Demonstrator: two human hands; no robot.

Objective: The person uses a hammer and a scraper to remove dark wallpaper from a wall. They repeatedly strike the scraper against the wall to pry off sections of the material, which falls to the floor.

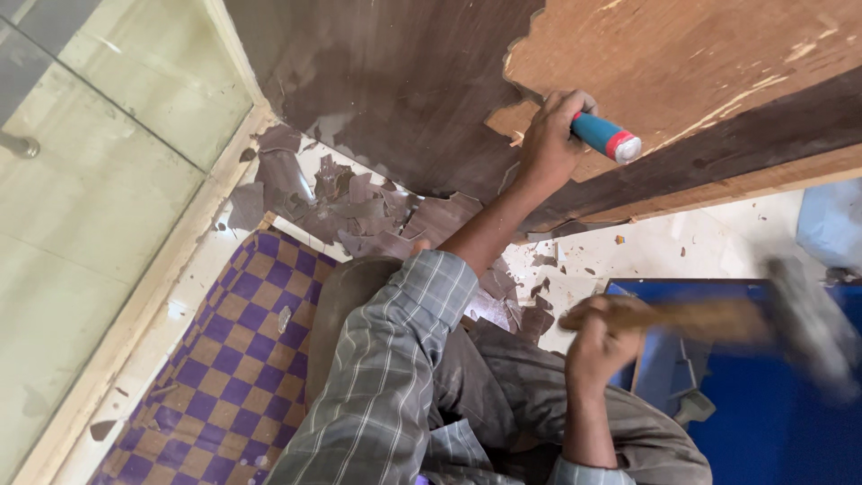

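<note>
Right hand (600, 346) grips a blurred hammer (790, 319); left hand (549, 144) holds a chisel (606, 136) on the board (682, 54). A miss could hit fingers.

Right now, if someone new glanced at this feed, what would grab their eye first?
Probably the left hand near top centre, gripping a blue-and-red-handled tool against the wooden panel, where dark veneer is stripped to bare brown wood. Next, the right hand at lower right holds a wooden-handled hammer, blurred in motion. Torn veneer scraps litter the floor beside a purple checkered mat.
</note>
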